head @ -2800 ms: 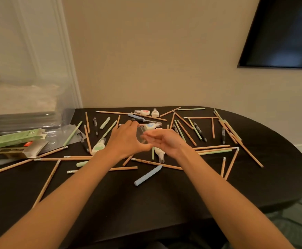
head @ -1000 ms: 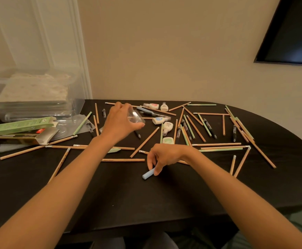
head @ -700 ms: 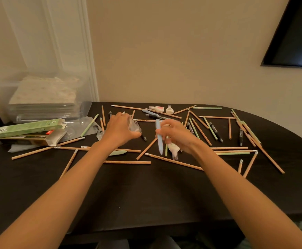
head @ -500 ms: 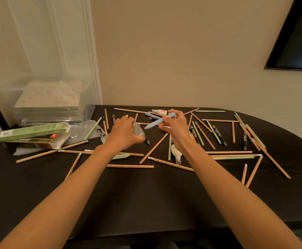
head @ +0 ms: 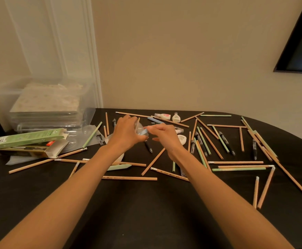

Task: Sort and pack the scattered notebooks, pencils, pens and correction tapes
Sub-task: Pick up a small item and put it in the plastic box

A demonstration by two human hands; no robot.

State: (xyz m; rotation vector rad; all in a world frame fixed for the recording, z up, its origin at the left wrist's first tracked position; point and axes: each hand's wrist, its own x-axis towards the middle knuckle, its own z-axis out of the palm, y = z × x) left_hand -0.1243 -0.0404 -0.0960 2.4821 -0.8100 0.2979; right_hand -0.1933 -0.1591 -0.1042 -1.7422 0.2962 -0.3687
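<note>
Now, arms outstretched, left hand [head: 126,134] curls fingers round a clear pouch [head: 139,128], right hand [head: 165,136] fingers pinch a blue pen [head: 144,132].

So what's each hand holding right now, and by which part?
Left hand grips a small clear plastic pouch by its side; right hand pinches a light blue pen by one end.
</note>
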